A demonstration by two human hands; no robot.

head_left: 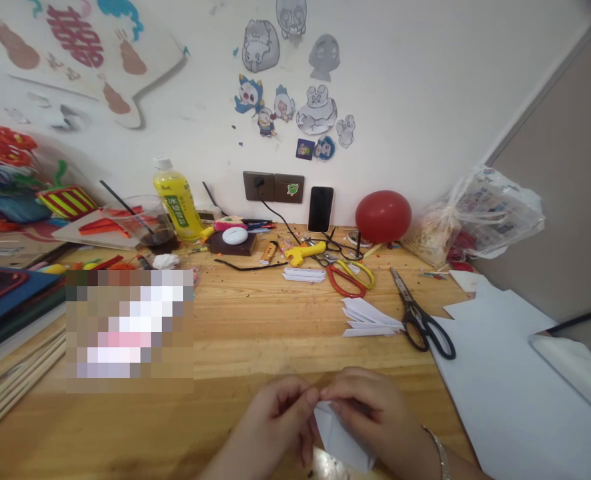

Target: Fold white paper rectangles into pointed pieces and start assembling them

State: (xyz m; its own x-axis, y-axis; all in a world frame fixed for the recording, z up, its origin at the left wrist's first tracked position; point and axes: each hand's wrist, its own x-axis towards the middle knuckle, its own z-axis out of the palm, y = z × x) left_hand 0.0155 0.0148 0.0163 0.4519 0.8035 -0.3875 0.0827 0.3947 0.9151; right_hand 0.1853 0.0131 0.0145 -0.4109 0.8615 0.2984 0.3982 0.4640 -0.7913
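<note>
Both of my hands meet over a small piece of folded white paper (343,440) near the table's front edge. Thumb and fingers of my left hand (288,417) pinch its upper left corner. From the right, my right hand (368,407) presses on the paper's top edge, its fingertips close to the left ones. A bracelet circles the right wrist. Beyond the hands lie a fan of folded white paper strips (368,318) and a pair of black-handled scissors (420,320). Farther back is a small stack of folded paper (304,275).
White sheets (510,380) cover the table's right side. Red-and-yellow scissors (350,277), a yellow glue gun (303,252), a red balloon (383,217), a phone (320,209), a yellow bottle (179,203) and a cup of dark drink (158,237) line the back. Wooden sticks (23,380) lie left.
</note>
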